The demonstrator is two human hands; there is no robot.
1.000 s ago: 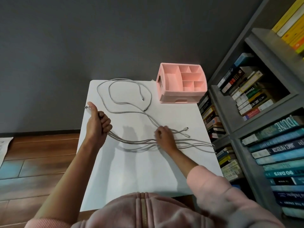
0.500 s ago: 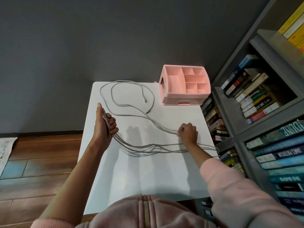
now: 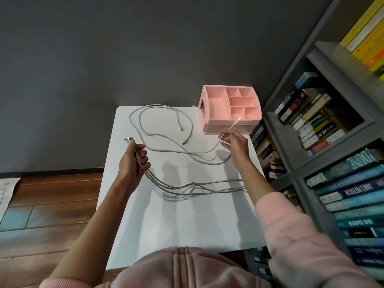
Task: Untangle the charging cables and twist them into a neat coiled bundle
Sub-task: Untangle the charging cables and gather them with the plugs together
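Note:
Several grey charging cables (image 3: 187, 189) lie spread over a white table (image 3: 176, 225). My left hand (image 3: 135, 161) grips a bunch of them near the table's left edge, with two plug ends (image 3: 128, 139) sticking up above the fist. My right hand (image 3: 234, 144) is raised over the right side of the table and pinches one cable just below its white connector (image 3: 236, 121), which points up in front of the pink box. More cable loops (image 3: 158, 125) with two loose ends lie at the back of the table.
A pink organizer box (image 3: 230, 110) with several compartments stands at the table's back right corner. Grey bookshelves (image 3: 332, 142) full of books run close along the right side. A dark wall is behind, with wooden floor (image 3: 41, 204) to the left.
My right hand has left the strands near the table's right edge and risen toward the pink box, lifting one cable end. My left hand keeps its grip on the bunch.

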